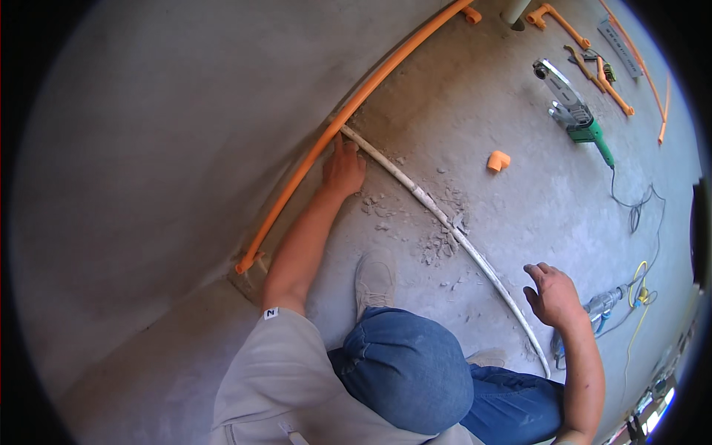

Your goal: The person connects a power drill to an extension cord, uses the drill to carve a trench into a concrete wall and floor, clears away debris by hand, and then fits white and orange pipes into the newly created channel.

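Note:
A long orange pipe [368, 87] runs along the foot of the wall, with a fitting [244, 265] at its near end. From it a dirty white pipe [486, 268] crosses the floor toward the lower right. My left hand [344, 172] reaches down beside the white pipe's far end, close under the orange pipe. Its fingers are stretched out, their tips at or near the white pipe; contact is hard to make out. Over the floor right of the white pipe, my right hand [555, 294] hovers with fingers apart and slightly bent, holding nothing.
Rubble [439, 243] lies around the white pipe. An orange elbow [498, 161] and a green-handled pipe welding tool [582, 122] with a trailing cord are on the floor at right. A drill [604, 302] lies beyond my right hand. Orange pipe pieces [568, 27] lie at the far right.

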`<state>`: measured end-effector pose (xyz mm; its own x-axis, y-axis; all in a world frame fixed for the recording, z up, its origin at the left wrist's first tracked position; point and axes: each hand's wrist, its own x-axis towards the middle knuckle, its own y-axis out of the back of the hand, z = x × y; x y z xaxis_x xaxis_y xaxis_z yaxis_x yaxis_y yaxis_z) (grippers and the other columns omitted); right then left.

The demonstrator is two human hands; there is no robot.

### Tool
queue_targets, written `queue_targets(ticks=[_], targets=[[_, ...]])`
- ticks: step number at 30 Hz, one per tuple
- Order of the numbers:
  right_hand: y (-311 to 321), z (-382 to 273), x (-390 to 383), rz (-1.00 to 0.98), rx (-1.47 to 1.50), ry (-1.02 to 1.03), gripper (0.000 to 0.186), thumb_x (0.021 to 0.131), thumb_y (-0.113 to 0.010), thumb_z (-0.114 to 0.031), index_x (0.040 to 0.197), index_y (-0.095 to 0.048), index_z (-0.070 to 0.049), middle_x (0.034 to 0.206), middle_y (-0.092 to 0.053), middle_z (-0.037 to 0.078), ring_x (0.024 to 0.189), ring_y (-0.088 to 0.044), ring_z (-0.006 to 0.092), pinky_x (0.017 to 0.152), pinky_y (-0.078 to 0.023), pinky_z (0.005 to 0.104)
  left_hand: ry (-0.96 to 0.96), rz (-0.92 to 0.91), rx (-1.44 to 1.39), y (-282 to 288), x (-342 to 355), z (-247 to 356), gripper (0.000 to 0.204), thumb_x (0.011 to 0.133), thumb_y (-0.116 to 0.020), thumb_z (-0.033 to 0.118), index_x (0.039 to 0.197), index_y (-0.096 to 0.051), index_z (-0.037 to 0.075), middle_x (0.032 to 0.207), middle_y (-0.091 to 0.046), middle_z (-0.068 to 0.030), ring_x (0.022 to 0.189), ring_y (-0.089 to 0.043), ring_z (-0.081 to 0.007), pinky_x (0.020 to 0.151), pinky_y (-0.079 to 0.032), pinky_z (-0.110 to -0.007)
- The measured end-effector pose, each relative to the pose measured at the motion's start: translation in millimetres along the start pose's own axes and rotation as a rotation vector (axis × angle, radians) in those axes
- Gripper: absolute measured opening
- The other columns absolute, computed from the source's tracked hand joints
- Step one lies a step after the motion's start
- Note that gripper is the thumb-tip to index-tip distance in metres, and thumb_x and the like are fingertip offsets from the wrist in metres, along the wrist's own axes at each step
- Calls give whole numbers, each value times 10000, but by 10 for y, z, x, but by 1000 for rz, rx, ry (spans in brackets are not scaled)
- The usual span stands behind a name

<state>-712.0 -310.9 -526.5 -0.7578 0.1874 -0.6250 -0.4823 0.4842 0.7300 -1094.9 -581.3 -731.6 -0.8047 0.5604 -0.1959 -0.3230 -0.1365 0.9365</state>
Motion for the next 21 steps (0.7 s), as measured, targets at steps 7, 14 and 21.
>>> queue_targets(ticks=[7,14,21], targets=[[184,-121,-72,78,19,37,309,876,-678,-152,1155,-662,-20,1024,-680,167,949,-665,369,834,-542,436,-101,-175,-150,-24,-155,165,329,960,-545,231,1223,-594,40,1512,-447,-219,1164,-614,-423,974,-512,-523],[1002,-606,-487,219,901,667,221,891,-684,-104,1070,-742,11,920,-734,167,751,-708,294,704,-583,379,-201,145,-38,-252,-83,-413,420,975,-554,253,1327,-574,25,1513,-436,-262,1254,-560,-437,1035,-482,-506],[879,-1022,-854,205,1293,1168,389,966,-560,-58,1318,-605,102,1286,-658,260,1142,-673,404,934,-561,465,-159,-99,-149,-328,-423,72,457,932,-608,200,1345,-564,10,1345,-588,-261,1252,-561,-424,1064,-446,-486]])
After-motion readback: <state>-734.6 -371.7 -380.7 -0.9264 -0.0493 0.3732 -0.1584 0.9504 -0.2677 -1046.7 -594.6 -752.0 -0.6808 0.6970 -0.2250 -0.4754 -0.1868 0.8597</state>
